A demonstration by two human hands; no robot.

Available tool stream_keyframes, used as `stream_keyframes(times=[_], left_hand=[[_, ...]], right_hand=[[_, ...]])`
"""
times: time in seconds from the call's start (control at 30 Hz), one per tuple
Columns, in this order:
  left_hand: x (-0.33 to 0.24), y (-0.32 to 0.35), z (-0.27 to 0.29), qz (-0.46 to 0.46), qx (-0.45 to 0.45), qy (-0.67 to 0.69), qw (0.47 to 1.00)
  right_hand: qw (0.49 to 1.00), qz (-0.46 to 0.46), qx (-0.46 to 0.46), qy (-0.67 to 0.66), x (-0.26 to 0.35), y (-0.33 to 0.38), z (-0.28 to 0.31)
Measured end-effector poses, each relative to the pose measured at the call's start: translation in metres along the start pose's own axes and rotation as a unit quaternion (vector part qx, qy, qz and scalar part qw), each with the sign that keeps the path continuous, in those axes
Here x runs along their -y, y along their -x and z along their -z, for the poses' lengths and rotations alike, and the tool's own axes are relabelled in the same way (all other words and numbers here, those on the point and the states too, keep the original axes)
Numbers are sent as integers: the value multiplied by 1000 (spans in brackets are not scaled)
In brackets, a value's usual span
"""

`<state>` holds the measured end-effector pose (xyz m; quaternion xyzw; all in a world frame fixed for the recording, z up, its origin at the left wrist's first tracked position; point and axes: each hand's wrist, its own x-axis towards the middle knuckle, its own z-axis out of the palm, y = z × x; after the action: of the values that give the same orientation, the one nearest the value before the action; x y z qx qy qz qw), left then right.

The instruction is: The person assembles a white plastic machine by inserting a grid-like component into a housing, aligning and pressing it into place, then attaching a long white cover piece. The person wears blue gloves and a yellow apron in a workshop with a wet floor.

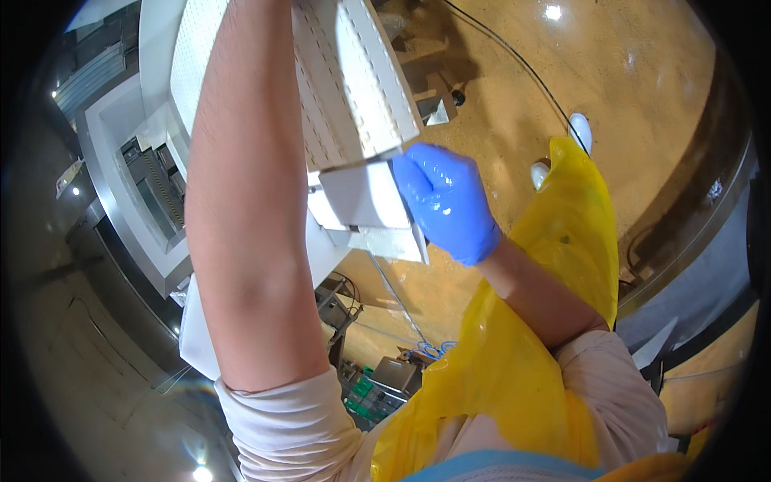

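My right hand [446,201] wears a blue glove and is closed around the edge of a white end block [361,197] at the tip of a white perforated conveyor belt [353,80]. A flat metal plate [393,241] hangs just under that block. My bare left forearm [241,201] rises along the left side of the belt and leaves the picture at the top edge, so my left hand is hidden. A white rolled sleeve [281,418] covers my upper arm.
I wear a yellow plastic apron [522,353]; white shoes [580,132] stand on the shiny tan floor [642,96]. A black cable [514,64] crosses the floor. A white and steel machine housing [128,193] is at left, with green crates [365,394] below.
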<state>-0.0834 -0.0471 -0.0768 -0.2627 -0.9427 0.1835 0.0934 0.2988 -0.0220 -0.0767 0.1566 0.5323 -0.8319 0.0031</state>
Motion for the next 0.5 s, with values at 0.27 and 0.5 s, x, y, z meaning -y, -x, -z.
stream_keyframes(times=[0.27,0.5], left_hand=[[-7,1,7,-23,-35,10,999],[-13,-4,14,-44,-58,17,997]], right_hand=[[996,45,-44,57,-4,17,-2],[998,38,-49,29,-12,11,-8]])
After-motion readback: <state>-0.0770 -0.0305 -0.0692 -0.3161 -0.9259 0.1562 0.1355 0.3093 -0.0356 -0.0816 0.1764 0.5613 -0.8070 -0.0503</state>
